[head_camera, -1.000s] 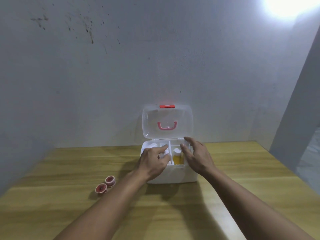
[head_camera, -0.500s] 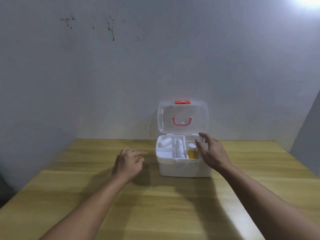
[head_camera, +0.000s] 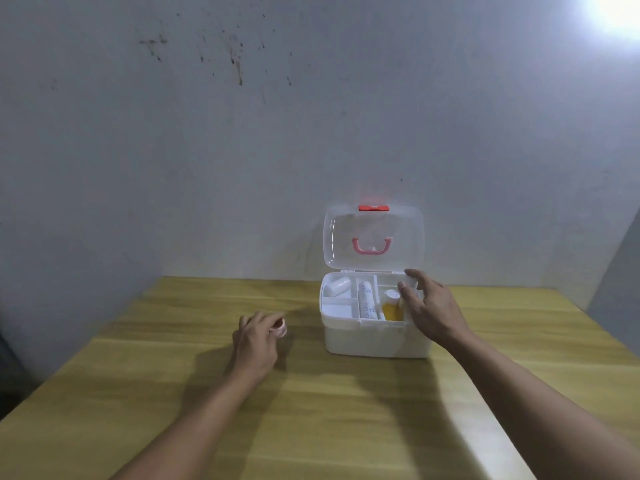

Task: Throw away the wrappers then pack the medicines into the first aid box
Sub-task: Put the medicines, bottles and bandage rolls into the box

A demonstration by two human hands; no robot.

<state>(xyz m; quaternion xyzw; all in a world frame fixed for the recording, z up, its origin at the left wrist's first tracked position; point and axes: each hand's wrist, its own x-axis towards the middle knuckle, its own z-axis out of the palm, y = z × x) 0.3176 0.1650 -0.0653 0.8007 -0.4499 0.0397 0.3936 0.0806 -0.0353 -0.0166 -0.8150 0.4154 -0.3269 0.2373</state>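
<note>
The white first aid box (head_camera: 375, 339) stands on the wooden table with its clear lid (head_camera: 374, 237) up against the wall. Inside lie a white bottle (head_camera: 336, 287), a white tube (head_camera: 366, 301) and a yellow bottle with a white cap (head_camera: 392, 306). My right hand (head_camera: 433, 310) rests at the box's right rim, fingers apart, holding nothing. Left of the box, my left hand (head_camera: 256, 341) is curled low over the table around a small pink-and-white roll (head_camera: 280, 329). A second roll seen earlier is hidden.
The table (head_camera: 346, 410) runs to a grey wall (head_camera: 242, 168) at the back and left. Its right edge sits near a grey panel (head_camera: 620, 271). A bright lamp (head_camera: 616, 12) glares at the top right.
My left hand left the box, swung left across the table and closed on the small roll. My right hand stayed at the box's right rim. The view shifted left.
</note>
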